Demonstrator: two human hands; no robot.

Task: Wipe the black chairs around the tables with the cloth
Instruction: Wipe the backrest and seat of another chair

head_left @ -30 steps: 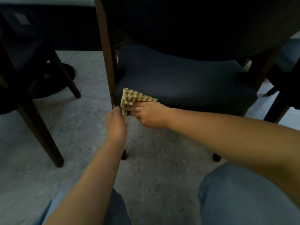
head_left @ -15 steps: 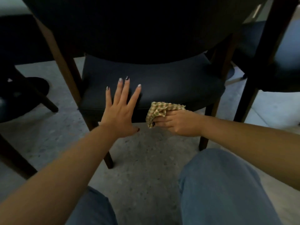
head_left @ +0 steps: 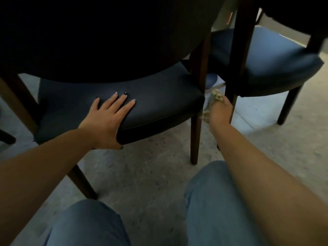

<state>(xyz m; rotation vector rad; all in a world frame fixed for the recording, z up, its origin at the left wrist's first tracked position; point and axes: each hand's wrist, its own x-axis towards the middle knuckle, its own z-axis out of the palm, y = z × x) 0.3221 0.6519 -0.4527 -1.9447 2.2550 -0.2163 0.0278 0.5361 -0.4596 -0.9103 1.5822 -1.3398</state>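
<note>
- While you crouch before the chair [head_left: 159, 103], your left hand [head_left: 108, 118] lies flat on its dark seat, fingers straight and spread, the thumb hooked over the front edge.
- Your right hand [head_left: 220, 112] grips the cloth [head_left: 215, 96], fingers curled round it; the hand is blurred, so you cannot make out each finger.
- The cloth, checked in yellow and pale tones, bunches out above and to the left of that hand, just beside the chair's right front leg [head_left: 195, 135]; whether it touches the wood cannot be told.
- The backrest [head_left: 106, 38] rises dark over the seat and fills the upper left of the head view.
- A second chair [head_left: 266, 59] stands to the right, its seat the same dark blue, one of its legs just behind your right hand.
- A round table base [head_left: 212, 79] shows between the two chairs, on the grey speckled floor [head_left: 150, 174].
- Your knees [head_left: 213, 201] in blue jeans fill the bottom of the view.
- A small red mark [head_left: 230, 16] sits on the far wall, top right; any writing there is too small to read, and no brand or label shows elsewhere.
</note>
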